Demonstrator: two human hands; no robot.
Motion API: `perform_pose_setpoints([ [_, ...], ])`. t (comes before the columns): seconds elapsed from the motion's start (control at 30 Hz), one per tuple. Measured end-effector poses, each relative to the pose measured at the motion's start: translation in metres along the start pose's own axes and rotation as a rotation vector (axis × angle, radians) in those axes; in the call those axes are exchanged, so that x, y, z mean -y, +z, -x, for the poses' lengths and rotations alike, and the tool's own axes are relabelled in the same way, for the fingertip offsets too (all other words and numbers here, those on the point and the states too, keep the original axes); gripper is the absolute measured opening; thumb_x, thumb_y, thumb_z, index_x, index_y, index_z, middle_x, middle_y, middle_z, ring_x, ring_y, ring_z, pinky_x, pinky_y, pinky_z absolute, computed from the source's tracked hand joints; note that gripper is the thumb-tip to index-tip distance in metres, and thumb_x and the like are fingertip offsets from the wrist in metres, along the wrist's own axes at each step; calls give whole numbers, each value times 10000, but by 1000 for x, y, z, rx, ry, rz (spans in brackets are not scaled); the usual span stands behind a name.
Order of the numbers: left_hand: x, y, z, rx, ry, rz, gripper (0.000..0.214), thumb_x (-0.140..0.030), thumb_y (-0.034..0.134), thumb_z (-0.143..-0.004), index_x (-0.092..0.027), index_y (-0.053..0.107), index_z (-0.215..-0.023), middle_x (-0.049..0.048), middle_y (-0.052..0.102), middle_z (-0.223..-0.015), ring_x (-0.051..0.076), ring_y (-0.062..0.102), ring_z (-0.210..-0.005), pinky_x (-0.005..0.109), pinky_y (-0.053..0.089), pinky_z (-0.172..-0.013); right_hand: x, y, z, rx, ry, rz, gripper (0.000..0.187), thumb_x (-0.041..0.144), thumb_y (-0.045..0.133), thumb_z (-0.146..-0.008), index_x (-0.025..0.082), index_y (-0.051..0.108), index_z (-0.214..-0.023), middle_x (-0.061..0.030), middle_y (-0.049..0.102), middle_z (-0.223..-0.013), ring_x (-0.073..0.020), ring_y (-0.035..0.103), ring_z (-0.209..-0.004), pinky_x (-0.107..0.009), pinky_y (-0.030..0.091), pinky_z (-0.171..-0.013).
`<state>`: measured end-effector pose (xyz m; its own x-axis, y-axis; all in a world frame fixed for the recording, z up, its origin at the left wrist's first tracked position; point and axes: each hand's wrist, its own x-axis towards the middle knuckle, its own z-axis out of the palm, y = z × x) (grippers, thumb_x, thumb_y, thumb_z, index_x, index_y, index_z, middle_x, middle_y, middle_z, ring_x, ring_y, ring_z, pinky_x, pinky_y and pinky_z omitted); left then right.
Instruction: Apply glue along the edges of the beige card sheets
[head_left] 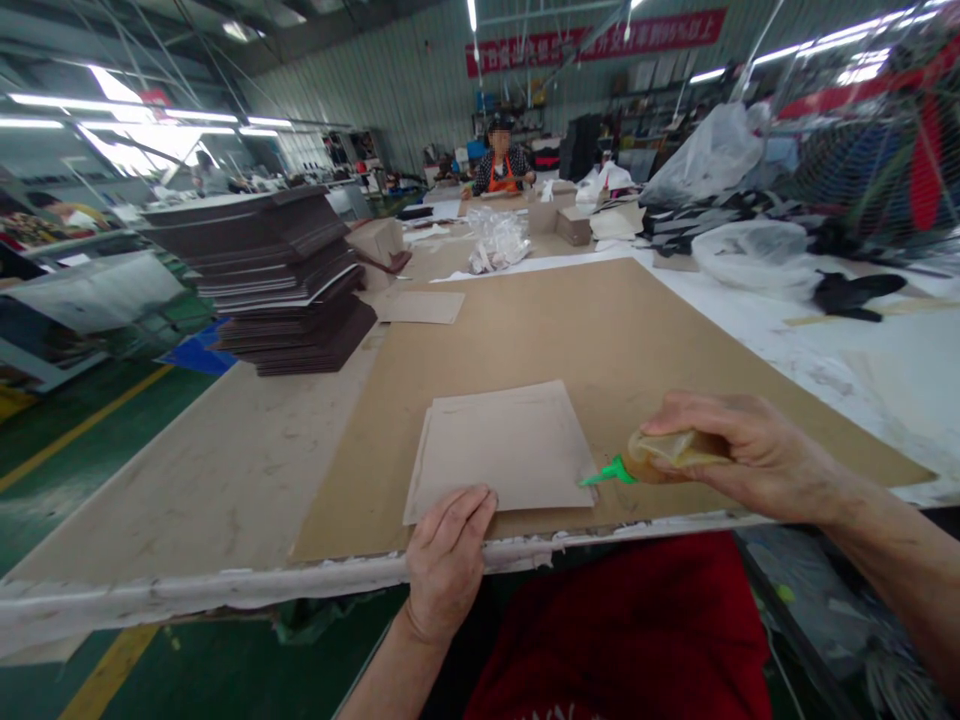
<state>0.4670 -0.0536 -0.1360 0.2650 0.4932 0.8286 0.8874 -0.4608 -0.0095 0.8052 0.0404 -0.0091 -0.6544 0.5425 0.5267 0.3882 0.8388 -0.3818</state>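
A squeeze bottle (679, 450) with a green nozzle (615, 471) and amber contents is gripped in my right hand (750, 450). It is tilted nearly level, its tip at the right edge of the top grey-beige board (510, 440). A thin line of what looks like glue runs along parts of that board's border. Another board's edge shows beneath it at the left. My left hand (450, 545) lies on the near left edge, its fingers flat and close together on the board. The boards rest on a large brown sheet (600, 330) near the table's front edge.
A tall stack of dark brown panels (285, 280) stands at the left. A single board (424, 307) lies beyond the work. Clear plastic wrap (499, 240) and a small box stack (574, 226) sit farther back. A co-worker (501, 165) sits across the table.
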Motion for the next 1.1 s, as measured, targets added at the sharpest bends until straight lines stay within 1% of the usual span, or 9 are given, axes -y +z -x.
perform_pose_setpoints([
  [0.1,0,0,1,14,-3,13,325,34,536,-932,-148,715,-1134,79,769,-1062,184,707,-1003,315,617,-899,4,-3,4,29,6,-36,189,304,684,-907,294,740,-1088,-30,766,-885,-178,728,-750,-288,532,-629],
  [0.2,0,-1,1,14,-12,18,333,40,550,-921,-151,717,-1138,75,770,-1064,186,710,-996,319,616,-897,2,-2,8,-20,95,-64,212,340,736,-872,309,753,-1081,-14,753,-862,-168,709,-715,-289,525,-625],
  [0.3,0,-1,1,19,-15,15,333,46,554,-917,-139,717,-1140,78,767,-1061,185,708,-996,318,607,-902,-3,1,10,-57,198,-64,225,386,783,-828,310,767,-1039,-26,767,-918,-203,721,-794,-326,547,-696],
  [0.47,1,-1,1,31,9,9,289,8,534,-949,-122,712,-1136,88,762,-1055,184,703,-990,312,604,-897,-12,6,12,18,344,-156,269,511,779,-806,315,781,-989,-14,749,-855,-190,680,-712,-309,517,-596],
  [0.57,1,-1,0,23,14,1,293,18,521,-953,-124,709,-1127,84,759,-1052,179,697,-987,307,604,-893,-22,14,10,-78,403,-155,321,532,760,-812,286,771,-1018,-36,772,-941,-204,698,-774,-323,532,-648],
  [0.7,1,-3,-4,11,7,9,290,20,523,-954,-135,711,-1111,75,759,-1033,171,694,-979,294,609,-885,-29,20,3,-132,355,-81,271,444,734,-833,257,759,-1028,-49,778,-960,-207,701,-778,-351,535,-699],
  [0.87,1,-3,-4,3,6,18,287,14,525,-956,-133,710,-1120,83,762,-1033,181,699,-978,310,621,-881,-24,12,-1,-26,252,-71,219,452,723,-849,283,762,-982,-44,773,-909,-216,709,-788,-342,525,-673],
  [0.93,1,-3,-4,1,4,16,295,21,530,-949,-138,711,-1119,82,764,-1032,183,704,-974,311,627,-877,-24,11,-4,-5,246,-72,217,434,721,-848,283,757,-1001,-47,776,-930,-222,716,-816,-346,531,-694],
  [1.1,1,-3,-4,0,2,21,303,16,538,-945,-157,714,-1121,73,768,-1031,184,714,-963,310,635,-865,-27,13,-10,-56,256,-32,196,394,687,-857,277,756,-998,-51,773,-936,-231,716,-836,-374,538,-745],
])
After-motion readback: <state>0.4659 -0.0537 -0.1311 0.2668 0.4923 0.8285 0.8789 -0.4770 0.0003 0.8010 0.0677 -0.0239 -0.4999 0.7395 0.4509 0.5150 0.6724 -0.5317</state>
